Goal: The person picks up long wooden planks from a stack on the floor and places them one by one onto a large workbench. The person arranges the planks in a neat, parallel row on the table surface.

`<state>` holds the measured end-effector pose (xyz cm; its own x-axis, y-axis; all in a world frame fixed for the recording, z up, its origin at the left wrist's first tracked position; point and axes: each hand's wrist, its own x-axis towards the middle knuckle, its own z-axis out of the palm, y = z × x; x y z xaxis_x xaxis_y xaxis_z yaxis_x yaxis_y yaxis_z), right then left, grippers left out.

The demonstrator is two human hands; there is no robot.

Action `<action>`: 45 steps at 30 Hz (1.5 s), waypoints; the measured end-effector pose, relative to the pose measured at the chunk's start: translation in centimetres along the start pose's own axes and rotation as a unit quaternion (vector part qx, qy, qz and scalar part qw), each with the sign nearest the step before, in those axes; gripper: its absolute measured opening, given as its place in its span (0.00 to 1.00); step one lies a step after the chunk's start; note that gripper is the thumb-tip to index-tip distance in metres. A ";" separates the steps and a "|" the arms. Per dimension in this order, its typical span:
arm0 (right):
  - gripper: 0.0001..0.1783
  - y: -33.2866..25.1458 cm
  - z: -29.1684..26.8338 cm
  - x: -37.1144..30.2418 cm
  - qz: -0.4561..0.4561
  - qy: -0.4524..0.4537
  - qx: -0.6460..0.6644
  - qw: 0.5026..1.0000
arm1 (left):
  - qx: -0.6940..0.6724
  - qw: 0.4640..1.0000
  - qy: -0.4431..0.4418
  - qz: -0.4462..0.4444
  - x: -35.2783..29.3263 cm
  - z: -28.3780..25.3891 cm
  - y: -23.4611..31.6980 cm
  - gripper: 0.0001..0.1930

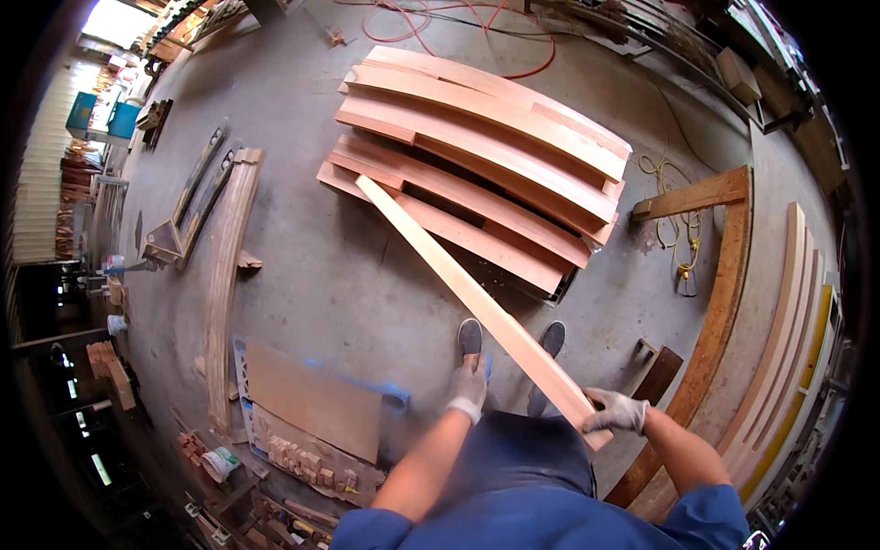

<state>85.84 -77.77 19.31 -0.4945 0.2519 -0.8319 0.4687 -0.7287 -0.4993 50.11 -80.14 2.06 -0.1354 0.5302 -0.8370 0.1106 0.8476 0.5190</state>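
Note:
A long, pale wooden board (477, 298) slants from the stacked lumber down to my right side. My right hand (616, 412), in a light grey glove, is closed on its near end. The far end of the board overlaps the stack's near edge; whether it rests there is unclear. My left hand (469, 385), gloved too, hangs in front of my legs, apart from the board. A small blue patch shows beside its fingers, which are too blurred to read. The stack of reddish planks (477, 137) lies ahead of my feet.
On the right stand a heavy timber frame (724, 266) and long boards (779, 321). A yellow cord (683, 243) lies beyond the frame. To the left are a weathered beam (229, 284) and a flat brown panel (312, 399). A red hose (545, 60) curls behind the stack.

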 end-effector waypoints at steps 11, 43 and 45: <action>0.70 -1.7 12.9 -13.8 0.126 0.128 -0.095 0.979 | -0.046 0.994 0.021 -0.092 0.3 -0.1 15.1 0.39; 0.85 37.7 40.4 -24.2 0.143 0.675 -0.152 0.708 | -0.117 0.875 -0.460 -0.098 -24.4 19.0 4.8 0.14; 0.86 39.3 42.2 -25.0 0.158 0.676 -0.121 0.709 | -0.085 0.860 -0.492 -0.102 -25.8 21.3 3.9 0.18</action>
<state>85.73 -139.54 30.73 0.7412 0.5999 -0.3012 0.5924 -0.7956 -0.1267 75.00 -90.95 21.98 0.7737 0.1648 -0.6117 0.0264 0.9563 0.2911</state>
